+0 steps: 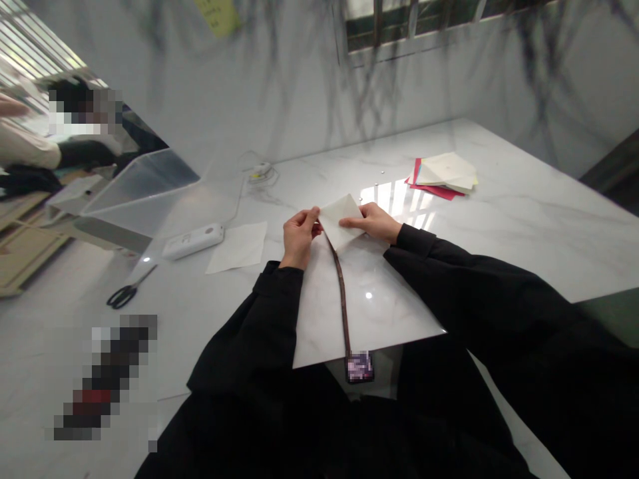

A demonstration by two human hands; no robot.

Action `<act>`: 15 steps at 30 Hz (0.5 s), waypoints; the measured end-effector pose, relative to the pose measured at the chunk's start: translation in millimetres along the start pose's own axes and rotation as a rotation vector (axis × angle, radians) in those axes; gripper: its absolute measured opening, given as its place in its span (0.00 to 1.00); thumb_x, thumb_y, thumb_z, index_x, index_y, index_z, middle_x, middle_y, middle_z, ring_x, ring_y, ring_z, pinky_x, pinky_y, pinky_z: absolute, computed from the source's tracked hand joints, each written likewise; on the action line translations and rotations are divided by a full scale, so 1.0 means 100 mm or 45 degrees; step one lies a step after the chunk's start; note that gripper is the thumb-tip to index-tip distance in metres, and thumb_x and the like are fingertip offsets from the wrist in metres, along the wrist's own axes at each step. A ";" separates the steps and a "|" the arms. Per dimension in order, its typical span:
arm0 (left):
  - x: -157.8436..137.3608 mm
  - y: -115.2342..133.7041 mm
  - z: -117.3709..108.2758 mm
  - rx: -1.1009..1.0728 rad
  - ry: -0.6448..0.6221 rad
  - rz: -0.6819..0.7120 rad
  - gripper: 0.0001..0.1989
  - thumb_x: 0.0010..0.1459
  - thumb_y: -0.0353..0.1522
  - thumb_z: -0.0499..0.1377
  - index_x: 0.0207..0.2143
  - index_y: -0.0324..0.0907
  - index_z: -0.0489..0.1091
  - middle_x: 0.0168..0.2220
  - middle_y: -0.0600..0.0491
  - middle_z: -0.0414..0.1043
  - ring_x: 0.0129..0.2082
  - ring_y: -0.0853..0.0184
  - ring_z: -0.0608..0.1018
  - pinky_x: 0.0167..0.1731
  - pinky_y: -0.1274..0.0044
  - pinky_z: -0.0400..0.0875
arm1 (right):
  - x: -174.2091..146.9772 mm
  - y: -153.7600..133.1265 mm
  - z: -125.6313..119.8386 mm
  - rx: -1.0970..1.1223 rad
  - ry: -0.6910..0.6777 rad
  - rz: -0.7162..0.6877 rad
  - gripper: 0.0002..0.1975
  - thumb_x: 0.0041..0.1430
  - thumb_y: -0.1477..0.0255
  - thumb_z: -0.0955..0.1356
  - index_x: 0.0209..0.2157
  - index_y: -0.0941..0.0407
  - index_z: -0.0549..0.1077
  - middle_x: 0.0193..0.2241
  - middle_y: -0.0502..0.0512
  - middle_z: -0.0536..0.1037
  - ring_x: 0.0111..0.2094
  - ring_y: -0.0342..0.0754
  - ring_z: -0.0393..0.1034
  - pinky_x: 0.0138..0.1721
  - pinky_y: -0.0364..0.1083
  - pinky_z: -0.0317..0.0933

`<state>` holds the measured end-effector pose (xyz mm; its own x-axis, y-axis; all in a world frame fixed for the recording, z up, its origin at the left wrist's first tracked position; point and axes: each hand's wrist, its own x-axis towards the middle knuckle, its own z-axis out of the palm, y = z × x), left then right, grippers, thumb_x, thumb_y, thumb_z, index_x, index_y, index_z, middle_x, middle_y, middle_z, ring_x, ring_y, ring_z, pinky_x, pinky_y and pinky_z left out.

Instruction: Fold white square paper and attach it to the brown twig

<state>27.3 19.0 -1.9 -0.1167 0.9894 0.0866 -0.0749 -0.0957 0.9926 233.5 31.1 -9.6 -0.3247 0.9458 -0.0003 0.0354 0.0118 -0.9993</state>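
Above the white marbled table (394,299), both hands hold a small cream sheet of paper (342,211). My left hand (298,238) pinches its left corner between thumb and fingers. On the right side, the thumb of my right hand (379,223) lies on top of the sheet, with the fingers mostly hidden behind it. A thin brown cord-like strip (342,293) runs from beside my left fingertips down past the table's front edge. At its lower end is a small dark-framed object (359,366), its face blurred.
A loose white sheet (238,249) lies left, beside a white power strip (194,241). Black-handled scissors (124,294) are farther left, above a blurred dark object (107,379). Stacked coloured papers (444,174) sit at back right. A clear panel (150,179) stands left; a person (74,140) is beyond.
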 end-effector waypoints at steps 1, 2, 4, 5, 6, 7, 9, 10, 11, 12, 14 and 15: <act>0.00 0.00 0.00 -0.002 -0.002 0.001 0.25 0.49 0.52 0.74 0.28 0.42 0.72 0.26 0.56 0.72 0.24 0.73 0.73 0.27 0.79 0.68 | 0.00 0.00 0.00 -0.010 0.004 0.003 0.18 0.50 0.60 0.80 0.32 0.62 0.83 0.28 0.56 0.82 0.28 0.44 0.71 0.28 0.41 0.62; 0.00 0.01 0.00 -0.004 -0.003 0.003 0.25 0.49 0.52 0.74 0.28 0.43 0.71 0.25 0.56 0.71 0.24 0.73 0.73 0.27 0.80 0.68 | 0.00 -0.01 0.00 -0.019 0.007 0.006 0.18 0.50 0.60 0.80 0.32 0.62 0.82 0.28 0.56 0.82 0.28 0.44 0.71 0.28 0.41 0.62; -0.01 0.01 0.00 -0.001 -0.003 0.001 0.25 0.49 0.52 0.75 0.27 0.43 0.70 0.25 0.56 0.70 0.24 0.73 0.72 0.26 0.80 0.67 | -0.01 -0.02 0.00 -0.029 0.011 0.010 0.18 0.50 0.60 0.81 0.31 0.62 0.82 0.28 0.56 0.82 0.28 0.45 0.71 0.27 0.41 0.61; -0.01 0.01 0.00 0.006 -0.002 -0.001 0.25 0.49 0.52 0.74 0.27 0.43 0.70 0.25 0.56 0.70 0.24 0.73 0.72 0.26 0.80 0.67 | -0.01 -0.02 0.00 -0.031 0.011 0.012 0.18 0.50 0.60 0.81 0.31 0.62 0.82 0.28 0.56 0.82 0.28 0.45 0.71 0.27 0.41 0.62; -0.01 0.02 0.00 0.014 0.000 -0.004 0.25 0.49 0.52 0.74 0.27 0.43 0.70 0.25 0.56 0.70 0.24 0.73 0.72 0.26 0.80 0.67 | -0.01 -0.03 0.01 -0.033 0.010 0.014 0.18 0.50 0.60 0.81 0.30 0.62 0.82 0.28 0.56 0.82 0.28 0.45 0.71 0.27 0.41 0.61; -0.01 0.02 0.00 0.020 0.001 -0.006 0.25 0.50 0.52 0.74 0.27 0.43 0.70 0.25 0.56 0.70 0.24 0.73 0.72 0.25 0.80 0.66 | -0.02 -0.03 0.01 -0.032 0.009 0.016 0.18 0.50 0.60 0.81 0.30 0.62 0.82 0.28 0.56 0.82 0.27 0.45 0.71 0.27 0.41 0.61; -0.02 0.02 0.00 0.020 0.003 -0.003 0.25 0.50 0.52 0.74 0.27 0.43 0.69 0.25 0.57 0.69 0.25 0.73 0.72 0.25 0.80 0.65 | -0.02 -0.04 0.01 -0.028 0.004 0.020 0.17 0.51 0.61 0.80 0.31 0.62 0.82 0.28 0.57 0.82 0.27 0.45 0.71 0.27 0.41 0.62; -0.02 0.03 0.00 0.015 0.002 -0.003 0.25 0.50 0.52 0.74 0.27 0.43 0.69 0.25 0.57 0.69 0.25 0.73 0.72 0.25 0.80 0.65 | -0.02 -0.04 0.01 -0.024 0.004 0.021 0.17 0.52 0.61 0.80 0.31 0.62 0.82 0.28 0.57 0.82 0.27 0.45 0.71 0.27 0.41 0.62; -0.02 0.03 0.00 0.009 -0.005 -0.010 0.25 0.50 0.52 0.74 0.27 0.43 0.70 0.26 0.57 0.70 0.25 0.73 0.73 0.25 0.80 0.66 | -0.02 -0.04 0.01 -0.021 0.005 0.021 0.16 0.52 0.62 0.80 0.32 0.62 0.82 0.29 0.57 0.83 0.28 0.45 0.72 0.27 0.41 0.62; -0.02 0.03 0.00 0.004 -0.015 -0.024 0.25 0.50 0.52 0.74 0.28 0.43 0.70 0.26 0.56 0.71 0.25 0.73 0.73 0.26 0.80 0.66 | -0.02 -0.03 0.01 -0.019 0.009 0.021 0.16 0.53 0.62 0.80 0.32 0.62 0.82 0.29 0.57 0.83 0.28 0.45 0.72 0.28 0.41 0.63; -0.03 0.03 0.00 -0.002 -0.041 -0.059 0.25 0.50 0.53 0.74 0.30 0.43 0.71 0.28 0.55 0.72 0.25 0.73 0.74 0.26 0.80 0.67 | -0.02 -0.02 0.01 -0.011 0.022 0.020 0.16 0.52 0.62 0.80 0.33 0.62 0.83 0.30 0.57 0.83 0.29 0.45 0.73 0.28 0.41 0.64; -0.03 0.03 0.00 -0.003 -0.053 -0.073 0.26 0.49 0.53 0.74 0.30 0.43 0.72 0.29 0.55 0.73 0.25 0.73 0.74 0.26 0.80 0.68 | -0.02 -0.02 0.01 -0.003 0.029 0.019 0.17 0.52 0.62 0.80 0.33 0.62 0.83 0.30 0.57 0.83 0.29 0.46 0.73 0.28 0.41 0.64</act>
<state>27.1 16.0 0.9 -0.0709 0.9969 0.0332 -0.0828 -0.0390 0.9958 233.2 29.3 -7.8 -0.3028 0.9529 -0.0145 0.0423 -0.0017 -0.9991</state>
